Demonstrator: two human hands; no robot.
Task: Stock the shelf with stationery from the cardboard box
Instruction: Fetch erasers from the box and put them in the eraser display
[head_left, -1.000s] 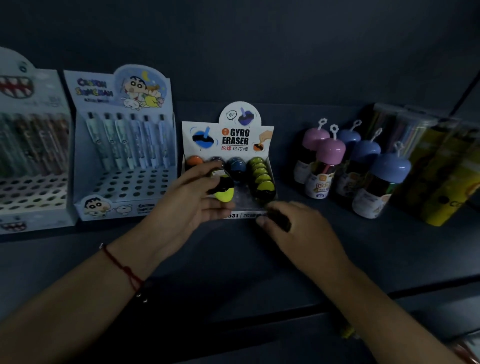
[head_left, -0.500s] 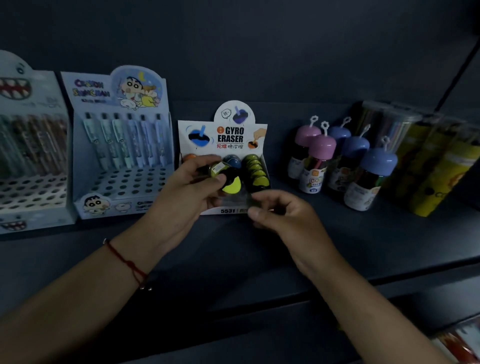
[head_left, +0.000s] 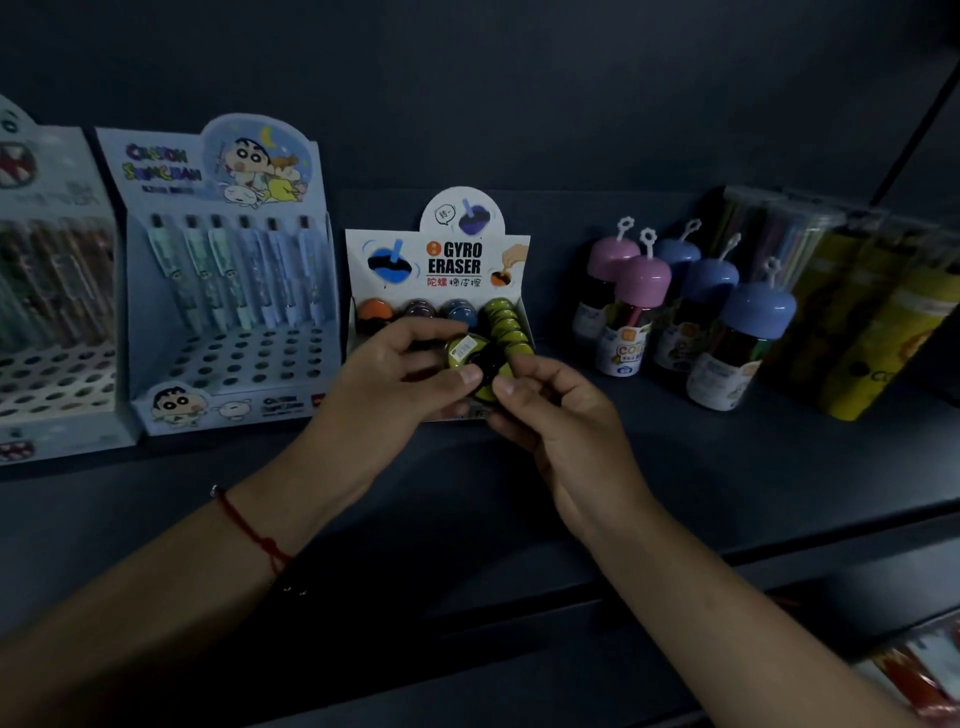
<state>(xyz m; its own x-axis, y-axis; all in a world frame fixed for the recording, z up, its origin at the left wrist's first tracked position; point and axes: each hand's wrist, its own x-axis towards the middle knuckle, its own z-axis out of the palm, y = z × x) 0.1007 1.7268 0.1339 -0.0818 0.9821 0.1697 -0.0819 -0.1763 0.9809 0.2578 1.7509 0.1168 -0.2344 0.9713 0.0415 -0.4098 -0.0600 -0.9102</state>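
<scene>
Fingers of our left hand (head_left: 395, 374) and right hand (head_left: 561, 415) are both pinching one yellow-green gyro eraser (head_left: 467, 356), holding it just in front of the display box (head_left: 441, 265) on the shelf (head_left: 727, 457), capsule jars (head_left: 727, 332) sitting at three o'clock.

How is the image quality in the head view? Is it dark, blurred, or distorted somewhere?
Head view: very dim overall, dark shelf nearly merging with the back wall; the white GYRO ERASER box is the brightest, readable part; the yellow tubes at far right and the pen display at far left look soft; wide-angle bending shows toward the edges; no glare visible.
</scene>
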